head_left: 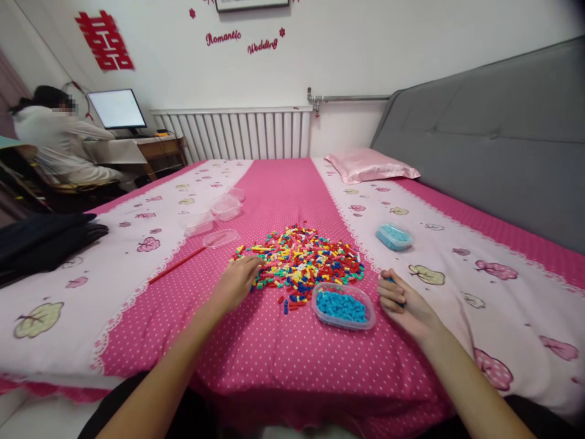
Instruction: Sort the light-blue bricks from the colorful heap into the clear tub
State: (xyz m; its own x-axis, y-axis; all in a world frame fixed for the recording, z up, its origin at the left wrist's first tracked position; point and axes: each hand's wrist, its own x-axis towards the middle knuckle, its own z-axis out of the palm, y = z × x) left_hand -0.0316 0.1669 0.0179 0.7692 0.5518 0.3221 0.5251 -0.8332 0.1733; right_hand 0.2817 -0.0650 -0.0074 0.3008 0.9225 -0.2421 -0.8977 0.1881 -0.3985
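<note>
A spread-out pile of small building bricks (pixel 315 259) in red, yellow, blue, green and white lies on the bed. At its left edge my left hand (pixel 238 279) has its fingers curled down among the bricks; what is between the fingertips is hidden. My right hand (pixel 400 302) is closed just right of the pile, with small dark blue bricks showing between the fingers. Between the hands, nearer the right one, stands a clear plastic tub (pixel 372 320) holding light blue bricks (pixel 340 306). Another tub of light blue bricks (pixel 393 236) sits farther back on the right.
Clear containers (pixel 226 207) and a clear lid (pixel 221 238) lie left of the pile, by a red stick (pixel 176 266). Black cloth (pixel 50 244) rests at far left. A pink pillow (pixel 371 166) lies near the grey headboard (pixel 493 140). A person (pixel 55 140) sits at a monitor (pixel 116 110).
</note>
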